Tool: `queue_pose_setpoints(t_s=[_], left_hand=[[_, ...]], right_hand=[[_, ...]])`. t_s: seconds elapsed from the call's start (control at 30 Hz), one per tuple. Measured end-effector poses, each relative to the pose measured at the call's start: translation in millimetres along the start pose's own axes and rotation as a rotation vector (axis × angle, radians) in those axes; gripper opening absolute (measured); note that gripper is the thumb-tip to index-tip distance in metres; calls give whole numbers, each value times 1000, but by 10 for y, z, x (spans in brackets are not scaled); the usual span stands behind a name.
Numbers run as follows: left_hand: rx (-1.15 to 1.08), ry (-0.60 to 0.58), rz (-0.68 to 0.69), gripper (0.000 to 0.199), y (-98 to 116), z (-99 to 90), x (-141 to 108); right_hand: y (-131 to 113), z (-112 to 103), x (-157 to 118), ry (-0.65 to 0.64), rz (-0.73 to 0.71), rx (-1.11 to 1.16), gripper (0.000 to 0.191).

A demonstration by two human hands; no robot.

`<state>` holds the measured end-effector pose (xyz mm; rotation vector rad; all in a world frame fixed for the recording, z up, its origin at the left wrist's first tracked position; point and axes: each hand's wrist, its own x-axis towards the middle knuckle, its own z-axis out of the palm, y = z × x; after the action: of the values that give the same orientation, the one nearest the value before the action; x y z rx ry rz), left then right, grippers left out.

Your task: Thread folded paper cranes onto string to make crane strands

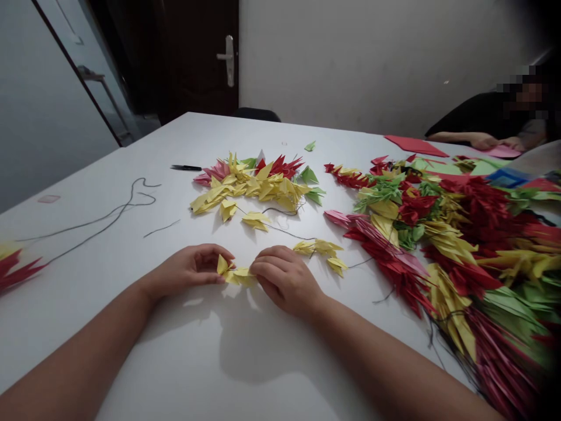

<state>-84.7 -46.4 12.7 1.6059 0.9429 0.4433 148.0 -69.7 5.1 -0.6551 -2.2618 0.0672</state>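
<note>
Nearest my camera lay two bare forearms, reaching in from the near edge over the white bench [74,327]. They ended in two hands, which met near the middle of the view. The left hand [186,272] was curled almost shut, its fingers [210,275] pinching one end of a short run of folded yellow paper pieces [234,275], about three that I could make out. The right hand [287,279] was closed in as well, its fingers [263,270] bent down onto the other end of that same run. The run sat between the two hands, just above the bench.

Just right of the right hand lay a strand of about four yellow pieces [318,251]. A dark thread [280,230] ran from the far side of it toward one central pile of yellow, red, pink and green folded pieces [249,187]. To the right, one much larger heap of strung folded pieces [456,245] spread toward the near corner. On the left I counted one loose thread [127,202], one slim black tool [186,168] and one small red-and-yellow cluster [17,269]. At the far right, a co-worker's two hands [486,140] rested on the bench, beside one red sheet [414,145] and one pink sheet [504,152].
</note>
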Motion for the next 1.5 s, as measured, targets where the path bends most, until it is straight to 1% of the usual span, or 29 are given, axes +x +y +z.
queue_pose_setpoints(t_s=[0.23, 0.33, 0.4, 0.47, 0.57, 0.63, 0.73, 0.77, 0.83, 0.87, 0.93, 1.03, 1.13, 1.17, 1.23, 1.33, 1.43, 1.5], left_hand=[[42, -12, 24, 32, -22, -4, -4], [96, -7, 30, 30, -5, -3, -7], [182, 20, 55, 28, 11, -10, -9], [313, 58, 107, 28, 25, -34, -14], [495, 97, 147, 29, 33, -134, -41], [602, 113, 103, 31, 28, -248, -79], [777, 165, -26, 36, 13, -443, -158], [813, 176, -66, 38, 9, -496, -184], [853, 186, -114, 42, 9, -554, -225], [869, 191, -114, 45, 13, -551, -235], [912, 234, -69, 52, 29, -476, -224], [964, 302, 72, 62, 62, -231, -133], [949, 217, 166, 53, 85, 11, -17], [942, 203, 180, 49, 88, 57, 13], [930, 201, 191, 41, 86, 81, 46], [902, 185, 175, 39, 68, -25, 34], [853, 111, 130, 40, 51, -192, -26], [803, 77, 71, 39, 49, -287, -74]], right_hand=[[8, 9, -3, 4, -8, 22, 15], [11, 8, 0, 0, -13, 26, 14], [13, 5, 5, -13, -18, 27, 14], [14, 4, 9, -28, -22, 30, 14], [28, 10, 1, -63, -13, 27, 16], [57, 16, -19, -91, 53, -17, 19], [132, 11, -61, -149, 208, -114, 29], [158, 6, -74, -178, 249, -130, 29], [199, -8, -88, -232, 301, -132, 22], [209, -13, -90, -253, 310, -122, 17], [202, -16, -85, -273, 299, -100, 14], [145, -3, -62, -255, 276, -83, 18], [90, 14, -34, -263, 259, -93, 29], [81, 17, -27, -284, 246, -100, 29], [77, 19, -25, -327, 238, -120, 26], [95, -2, -52, -333, 289, -148, 22], [114, -61, -105, -304, 318, -161, 24], [124, -115, -137, -275, 342, -183, 27]])
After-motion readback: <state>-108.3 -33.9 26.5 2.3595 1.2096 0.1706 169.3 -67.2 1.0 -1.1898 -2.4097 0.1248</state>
